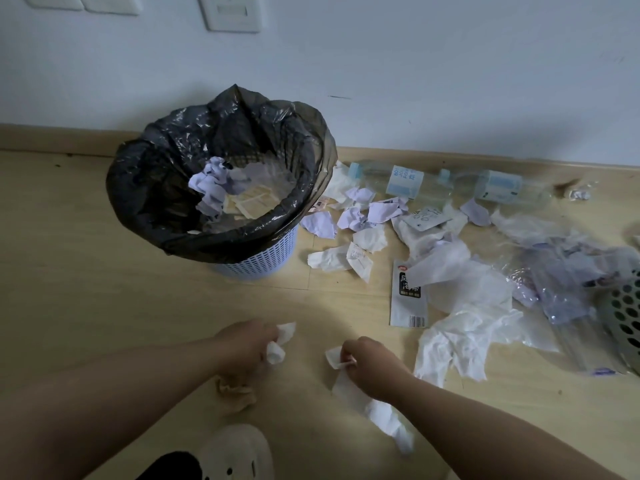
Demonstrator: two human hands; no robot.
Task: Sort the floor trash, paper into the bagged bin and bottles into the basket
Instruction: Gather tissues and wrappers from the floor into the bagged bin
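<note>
My left hand clutches a crumpled white tissue wad, my right hand pinches a long white paper strip, both probably bound for the black-bagged lilac bin ahead; clear plastic bottles lie by the wall.

Single head-worn wide view, looking forward and down — close above floor; wall beyond

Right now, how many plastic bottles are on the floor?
2. The first bottle lies by the wall just right of the bagged bin; the second bottle lies in line, farther right. Others may hide under the clear plastic beside the basket.
</note>
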